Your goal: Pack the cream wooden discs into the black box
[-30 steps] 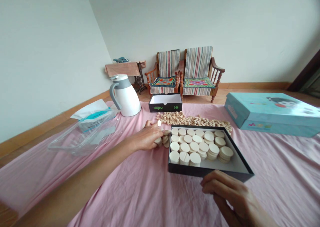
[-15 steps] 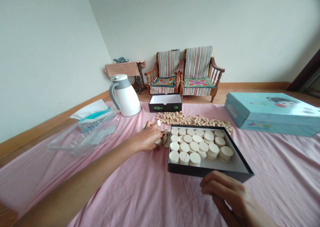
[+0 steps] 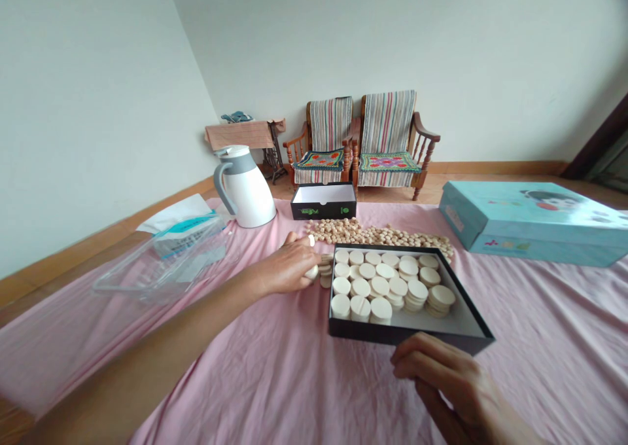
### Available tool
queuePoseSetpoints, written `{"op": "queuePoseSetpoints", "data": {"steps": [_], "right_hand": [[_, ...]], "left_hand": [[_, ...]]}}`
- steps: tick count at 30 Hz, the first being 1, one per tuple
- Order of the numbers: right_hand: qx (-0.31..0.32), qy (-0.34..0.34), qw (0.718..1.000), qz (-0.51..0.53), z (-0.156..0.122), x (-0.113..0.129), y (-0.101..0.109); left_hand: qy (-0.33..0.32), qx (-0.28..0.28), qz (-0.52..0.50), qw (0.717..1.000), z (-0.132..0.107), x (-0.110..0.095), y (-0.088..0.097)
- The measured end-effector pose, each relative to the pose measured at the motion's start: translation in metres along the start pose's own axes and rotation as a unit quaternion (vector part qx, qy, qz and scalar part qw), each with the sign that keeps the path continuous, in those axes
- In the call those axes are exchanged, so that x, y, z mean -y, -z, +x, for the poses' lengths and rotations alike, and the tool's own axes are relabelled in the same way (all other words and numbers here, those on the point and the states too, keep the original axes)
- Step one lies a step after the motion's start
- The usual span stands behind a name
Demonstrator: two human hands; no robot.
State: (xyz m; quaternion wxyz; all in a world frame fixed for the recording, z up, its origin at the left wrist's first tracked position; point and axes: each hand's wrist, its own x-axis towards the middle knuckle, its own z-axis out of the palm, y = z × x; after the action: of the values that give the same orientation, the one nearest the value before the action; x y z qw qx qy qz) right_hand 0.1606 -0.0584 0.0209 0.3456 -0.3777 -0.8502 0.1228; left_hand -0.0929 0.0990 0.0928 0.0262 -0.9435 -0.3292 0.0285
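My left hand (image 3: pixel 291 266) is closed just left of the black-rimmed box, its fingers around pale wooden discs (image 3: pixel 313 273). A small pale piece (image 3: pixel 311 240) shows at its upper fingers; I cannot tell whether it is held or worn. Beside these fingers, more loose discs (image 3: pixel 325 271) lie stacked against the box's left side. The shallow black box (image 3: pixel 402 335) has a white inside and holds many round wooden discs (image 3: pixel 381 309) in stacked rows. My right hand (image 3: pixel 444 376) hangs by the box's front edge, fingers loosely bent, thumb apart, holding nothing visible.
Small wooden beads (image 3: pixel 383 235) lie heaped behind the box. Further back stands an open black box (image 3: pixel 324 211). A white-grey jug (image 3: pixel 252 199) and clear plastic tray (image 3: pixel 142 288) are left; a light-blue carton (image 3: pixel 530 235) is right. Pink cloth (image 3: pixel 275 379) covers the surface.
The loose discs by my left hand are now gathered into a tidier stack, and the fingers have closed more on discs. My right hand has hardly moved.
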Motion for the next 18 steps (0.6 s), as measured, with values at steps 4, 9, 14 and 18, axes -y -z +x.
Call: {"op": "queuePoseSetpoints", "data": {"steps": [4, 9, 14, 18], "right_hand": [[-0.026, 0.005, 1.000, 0.001, 0.004, 0.006, 0.007], [-0.074, -0.010, 0.997, -0.025, 0.009, 0.013, 0.030], [-0.131, -0.036, 0.989, -0.060, 0.004, 0.012, 0.062], [-0.155, -0.064, 0.981, -0.093, -0.005, 0.008, 0.078]], "left_hand": [[-0.040, 0.001, -0.055, 0.998, 0.005, -0.012, 0.035], [-0.128, 0.037, -0.106, 0.985, 0.033, -0.038, 0.055], [-0.263, 0.053, -0.100, 0.958, 0.075, -0.077, 0.049], [-0.338, 0.065, -0.065, 0.936, 0.105, -0.103, 0.038]]}}
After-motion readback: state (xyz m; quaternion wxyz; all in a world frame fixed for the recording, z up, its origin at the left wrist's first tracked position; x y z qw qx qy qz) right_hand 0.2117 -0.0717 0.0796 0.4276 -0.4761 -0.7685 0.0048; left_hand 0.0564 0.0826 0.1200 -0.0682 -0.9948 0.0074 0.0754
